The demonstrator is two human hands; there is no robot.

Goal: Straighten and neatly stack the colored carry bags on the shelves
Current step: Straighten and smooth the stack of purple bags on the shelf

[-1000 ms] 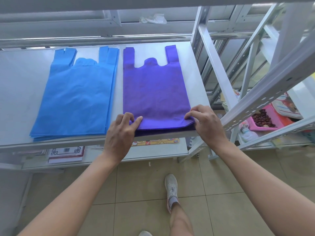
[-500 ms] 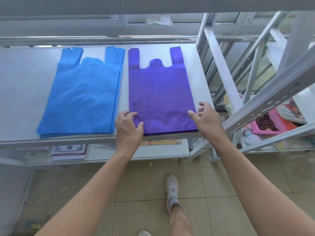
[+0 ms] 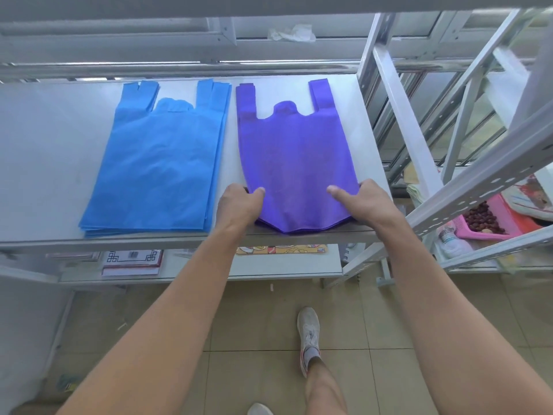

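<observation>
A stack of purple carry bags (image 3: pixel 294 157) lies on the right part of the white shelf (image 3: pixel 54 151), handles pointing away from me. My left hand (image 3: pixel 238 205) grips its near left corner, thumb on top. My right hand (image 3: pixel 363 202) grips the near right corner the same way. Between the hands the bottom edge sags over the shelf's front lip. A stack of light blue carry bags (image 3: pixel 161 163) lies flat to the left, touched by neither hand.
White steel uprights and braces (image 3: pixel 401 121) stand close on the right. A lower shelf (image 3: pixel 209 265) holds printed packets. A pink basket (image 3: pixel 490 220) sits on a neighbouring rack at the right. My shoe (image 3: pixel 308 333) is on the tiled floor.
Both hands went from resting flat at the purple stack's near corners to gripping them, thumbs on top. The stack's near edge has bunched inward and curves over the shelf lip.
</observation>
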